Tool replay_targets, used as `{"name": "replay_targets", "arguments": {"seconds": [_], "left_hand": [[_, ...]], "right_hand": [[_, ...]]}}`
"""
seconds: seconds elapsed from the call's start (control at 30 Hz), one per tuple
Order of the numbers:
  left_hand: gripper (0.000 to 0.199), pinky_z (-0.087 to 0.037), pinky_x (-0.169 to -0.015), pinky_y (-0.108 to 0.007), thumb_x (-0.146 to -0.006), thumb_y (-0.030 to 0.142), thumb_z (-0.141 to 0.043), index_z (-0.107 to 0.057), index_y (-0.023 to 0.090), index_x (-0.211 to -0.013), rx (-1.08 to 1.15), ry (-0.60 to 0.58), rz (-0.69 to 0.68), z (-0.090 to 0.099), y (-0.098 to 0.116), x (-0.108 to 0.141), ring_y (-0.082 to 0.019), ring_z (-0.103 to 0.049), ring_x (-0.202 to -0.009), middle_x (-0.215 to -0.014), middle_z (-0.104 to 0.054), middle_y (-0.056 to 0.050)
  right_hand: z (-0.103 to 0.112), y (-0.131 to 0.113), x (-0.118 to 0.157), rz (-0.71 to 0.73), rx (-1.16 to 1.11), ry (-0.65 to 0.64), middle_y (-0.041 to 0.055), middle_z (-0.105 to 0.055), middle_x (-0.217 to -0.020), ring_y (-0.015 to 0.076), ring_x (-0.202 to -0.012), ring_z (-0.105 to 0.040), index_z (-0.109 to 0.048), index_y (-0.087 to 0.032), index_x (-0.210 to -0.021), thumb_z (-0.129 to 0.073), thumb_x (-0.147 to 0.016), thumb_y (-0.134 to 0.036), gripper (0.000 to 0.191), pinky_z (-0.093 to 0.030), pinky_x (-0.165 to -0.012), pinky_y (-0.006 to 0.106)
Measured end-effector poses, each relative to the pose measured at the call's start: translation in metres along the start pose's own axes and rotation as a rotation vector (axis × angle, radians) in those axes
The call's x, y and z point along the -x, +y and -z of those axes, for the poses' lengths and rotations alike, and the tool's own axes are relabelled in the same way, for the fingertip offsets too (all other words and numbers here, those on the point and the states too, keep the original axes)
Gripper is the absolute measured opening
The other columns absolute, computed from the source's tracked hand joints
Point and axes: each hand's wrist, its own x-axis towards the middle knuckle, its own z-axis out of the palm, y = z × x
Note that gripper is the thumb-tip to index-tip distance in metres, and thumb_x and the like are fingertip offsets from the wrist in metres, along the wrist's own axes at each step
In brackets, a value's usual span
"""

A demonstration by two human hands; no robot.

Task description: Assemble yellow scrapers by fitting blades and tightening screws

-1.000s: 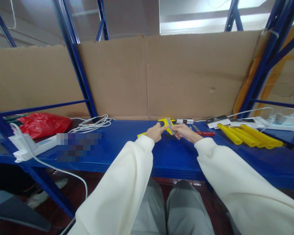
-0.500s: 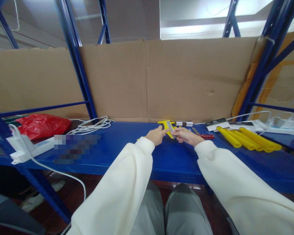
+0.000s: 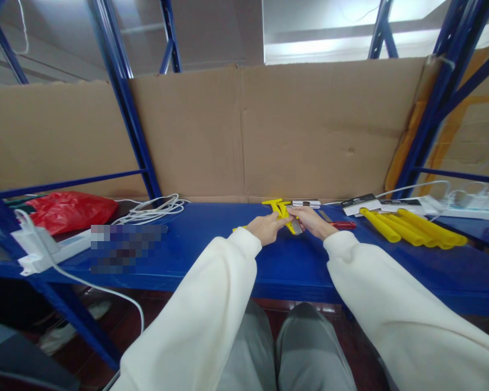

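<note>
My left hand is at the middle of the blue shelf, its fingers touching yellow T-shaped parts. My right hand meets it from the right, fingers closed on a small grey metal blade that lies against the yellow parts. What exactly the left fingers grip is too small to make out. Just beyond the hands is a stack of white-and-black pieces. A red-handled tool lies right beside my right hand.
Several yellow tubes and black-and-white packets lie on the right. On the left are a red plastic bag, coiled white cable and a white power strip. Cardboard stands behind the blue shelf.
The grey blade has moved from the upper side of the yellow parts to their lower right. My right hand has shifted slightly up; my left hand has moved slightly right.
</note>
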Motion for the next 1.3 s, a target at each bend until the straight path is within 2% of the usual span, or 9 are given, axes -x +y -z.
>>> {"name": "replay_targets", "arguments": {"seconds": [0.13,0.3,0.53,0.8,0.9,0.97,1.03,1.13,1.3], "left_hand": [[0.052,-0.053,-0.078,-0.031,-0.100,0.023,-0.031,-0.034,0.037,-0.151,-0.015,0.018,-0.010,0.000,0.002,-0.001,-0.023,-0.066,-0.102,-0.124,-0.055,-0.009],[0.051,-0.052,-0.078,-0.030,-0.101,0.024,-0.033,-0.036,0.038,-0.149,-0.012,0.013,-0.007,0.000,0.003,0.000,-0.022,-0.065,-0.103,-0.124,-0.055,-0.008],[0.051,-0.053,-0.079,-0.031,-0.100,0.022,-0.032,-0.038,0.036,-0.149,-0.019,0.020,-0.027,0.000,0.003,0.000,-0.024,-0.063,-0.107,-0.122,-0.056,-0.010],[0.052,-0.052,-0.080,-0.031,-0.099,0.019,-0.033,-0.041,0.036,-0.147,-0.012,0.009,-0.013,0.002,0.004,0.000,-0.023,-0.064,-0.106,-0.121,-0.056,-0.009],[0.051,-0.051,-0.082,-0.030,-0.099,0.020,-0.033,-0.042,0.035,-0.147,0.021,0.014,0.027,0.004,0.003,0.000,-0.022,-0.064,-0.105,-0.119,-0.056,-0.009],[0.050,-0.051,-0.082,-0.030,-0.100,0.022,-0.032,-0.042,0.034,-0.148,0.050,0.021,0.081,0.005,0.000,0.001,-0.022,-0.065,-0.103,-0.119,-0.056,-0.009],[0.050,-0.051,-0.082,-0.030,-0.101,0.024,-0.031,-0.041,0.034,-0.148,0.068,0.027,0.140,0.005,-0.004,0.001,-0.022,-0.066,-0.101,-0.119,-0.056,-0.010],[0.050,-0.051,-0.081,-0.031,-0.101,0.024,-0.030,-0.041,0.033,-0.148,0.076,0.022,0.189,0.005,-0.008,0.001,-0.022,-0.066,-0.101,-0.119,-0.057,-0.010],[0.049,-0.051,-0.080,-0.031,-0.100,0.023,-0.032,-0.046,0.034,-0.145,0.081,0.001,0.182,0.002,-0.010,0.001,-0.024,-0.066,-0.102,-0.115,-0.058,-0.011]], "right_hand": [[-0.001,-0.004,0.000,0.022,-0.010,0.057,-0.0063,-0.041,-0.039,0.0052,-0.032,-0.031,-0.048,-0.018,-0.056,-0.054,-0.089,-0.013,0.035,-0.022,-0.035,0.019],[-0.001,-0.007,0.001,0.007,-0.037,0.054,-0.0064,-0.041,-0.039,0.0041,-0.031,-0.027,-0.049,-0.017,-0.055,-0.052,-0.088,-0.008,0.035,-0.019,-0.033,0.019],[0.005,0.000,-0.004,0.006,-0.068,-0.016,-0.0047,-0.045,-0.043,0.0053,-0.034,-0.033,-0.053,-0.016,-0.060,-0.055,-0.087,-0.011,0.028,-0.022,-0.033,0.019],[0.000,0.002,-0.002,0.005,0.034,0.015,-0.0057,-0.042,-0.043,0.0070,-0.035,-0.033,-0.050,-0.018,-0.062,-0.054,-0.090,-0.020,0.029,-0.027,-0.037,0.019],[0.004,0.003,-0.006,0.093,0.219,0.045,0.0003,-0.056,-0.051,0.0120,-0.046,-0.050,-0.058,-0.017,-0.069,-0.048,-0.094,-0.030,0.030,-0.038,-0.046,0.021],[0.011,0.004,-0.011,0.187,0.469,0.167,0.0087,-0.069,-0.070,0.0181,-0.068,-0.064,-0.064,-0.016,-0.077,-0.042,-0.096,-0.031,0.033,-0.047,-0.061,0.025],[0.020,0.006,-0.017,0.232,0.739,0.278,0.0145,-0.074,-0.093,0.0223,-0.091,-0.068,-0.069,-0.014,-0.086,-0.043,-0.094,-0.025,0.030,-0.048,-0.076,0.028],[0.030,0.010,-0.022,0.117,1.008,0.265,0.0148,-0.073,-0.108,0.0250,-0.106,-0.065,-0.072,-0.016,-0.096,-0.050,-0.089,-0.022,0.024,-0.046,-0.086,0.031],[0.026,0.011,-0.023,-0.029,1.162,0.246,0.0183,-0.069,-0.113,0.0321,-0.117,-0.059,-0.073,-0.015,-0.103,-0.055,-0.087,-0.037,0.032,-0.044,-0.094,0.044]]}}
